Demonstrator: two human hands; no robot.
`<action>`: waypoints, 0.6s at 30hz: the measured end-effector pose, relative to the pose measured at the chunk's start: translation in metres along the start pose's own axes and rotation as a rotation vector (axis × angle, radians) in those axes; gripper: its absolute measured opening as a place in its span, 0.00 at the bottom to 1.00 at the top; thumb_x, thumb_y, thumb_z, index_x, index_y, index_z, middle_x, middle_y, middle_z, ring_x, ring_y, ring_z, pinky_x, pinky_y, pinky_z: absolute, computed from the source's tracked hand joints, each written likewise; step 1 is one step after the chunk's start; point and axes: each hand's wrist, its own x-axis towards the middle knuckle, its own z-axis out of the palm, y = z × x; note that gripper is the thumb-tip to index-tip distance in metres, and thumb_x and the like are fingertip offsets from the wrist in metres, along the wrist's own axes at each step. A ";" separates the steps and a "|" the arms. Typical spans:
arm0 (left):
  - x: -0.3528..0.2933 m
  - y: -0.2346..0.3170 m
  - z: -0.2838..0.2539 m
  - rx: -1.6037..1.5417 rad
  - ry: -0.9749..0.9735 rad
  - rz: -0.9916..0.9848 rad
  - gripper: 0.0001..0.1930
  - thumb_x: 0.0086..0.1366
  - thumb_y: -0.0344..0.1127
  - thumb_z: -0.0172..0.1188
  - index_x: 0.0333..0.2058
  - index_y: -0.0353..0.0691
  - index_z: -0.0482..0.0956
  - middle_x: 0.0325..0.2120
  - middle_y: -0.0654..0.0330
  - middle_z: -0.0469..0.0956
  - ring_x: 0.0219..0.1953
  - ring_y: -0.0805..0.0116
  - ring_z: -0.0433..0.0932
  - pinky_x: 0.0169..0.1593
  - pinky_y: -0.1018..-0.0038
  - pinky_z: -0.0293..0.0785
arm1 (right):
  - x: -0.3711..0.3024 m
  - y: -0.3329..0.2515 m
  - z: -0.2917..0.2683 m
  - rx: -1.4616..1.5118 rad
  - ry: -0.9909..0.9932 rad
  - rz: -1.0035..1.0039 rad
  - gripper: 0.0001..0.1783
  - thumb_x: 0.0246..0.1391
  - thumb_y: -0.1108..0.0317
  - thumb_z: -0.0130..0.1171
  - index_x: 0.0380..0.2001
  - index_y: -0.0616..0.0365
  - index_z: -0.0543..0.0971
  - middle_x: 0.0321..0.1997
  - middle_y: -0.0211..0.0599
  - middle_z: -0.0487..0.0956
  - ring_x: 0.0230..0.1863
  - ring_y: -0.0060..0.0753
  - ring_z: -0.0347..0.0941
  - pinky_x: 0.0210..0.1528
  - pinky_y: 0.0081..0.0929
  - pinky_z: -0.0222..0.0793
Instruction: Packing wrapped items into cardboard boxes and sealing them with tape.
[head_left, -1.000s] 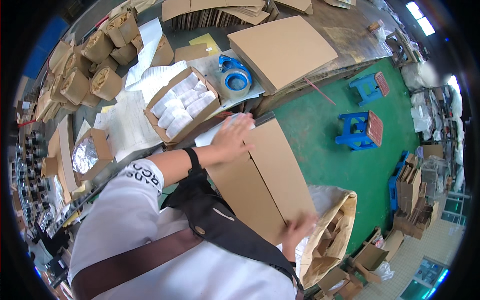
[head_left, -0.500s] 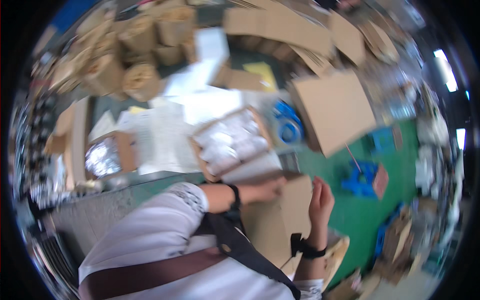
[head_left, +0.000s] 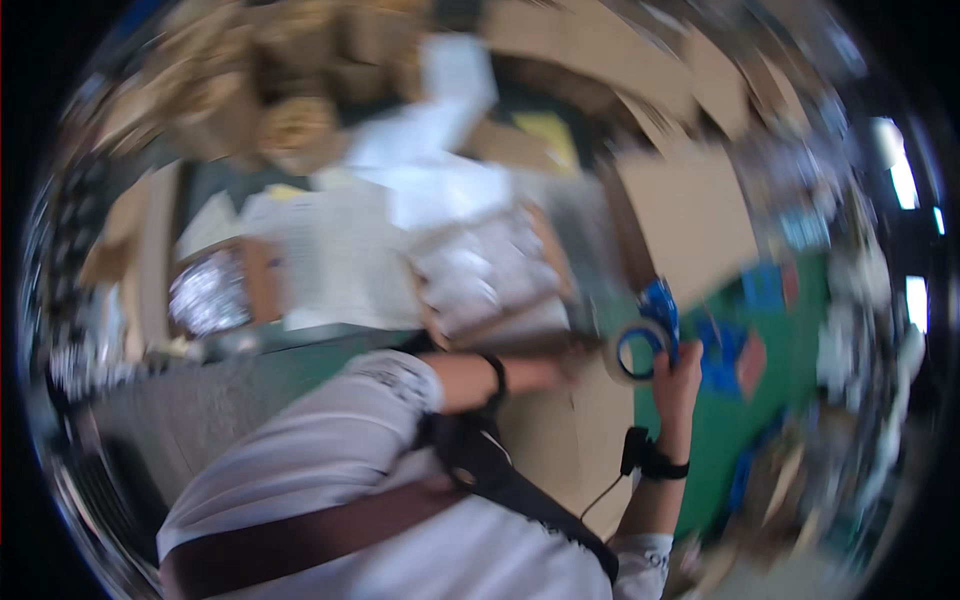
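My right hand (head_left: 678,378) is closed around the handle of a blue tape dispenser (head_left: 659,303) with a roll of tape on it, raised at the right side of a cardboard box (head_left: 600,430) in front of my body. My left hand (head_left: 548,375) lies at the far edge of that box; motion blur smears its fingers. Just beyond the left hand, an open carton (head_left: 540,325) on the table holds several whitish wrapped bundles (head_left: 480,275).
Papers (head_left: 340,250) cover the table's middle, beside a small carton of silvery packets (head_left: 210,290). A large cardboard box (head_left: 690,220) stands at the right. Brown bundles (head_left: 300,130) crowd the far left. Blue plastic stools (head_left: 722,355) stand on the green floor.
My right hand, bare before, now grips the blue tape dispenser, which was lying on the table near the large box. My left hand remains at the box, and the whole view has shifted slightly.
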 end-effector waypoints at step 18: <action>-0.037 0.074 0.072 0.562 0.176 0.237 0.17 0.63 0.43 0.57 0.46 0.39 0.70 0.39 0.54 0.75 0.40 0.57 0.75 0.43 0.60 0.71 | -0.296 0.095 0.035 0.214 0.185 0.203 0.32 0.30 0.85 0.58 0.46 0.62 0.67 0.38 0.49 0.70 0.41 0.54 0.70 0.44 0.39 0.67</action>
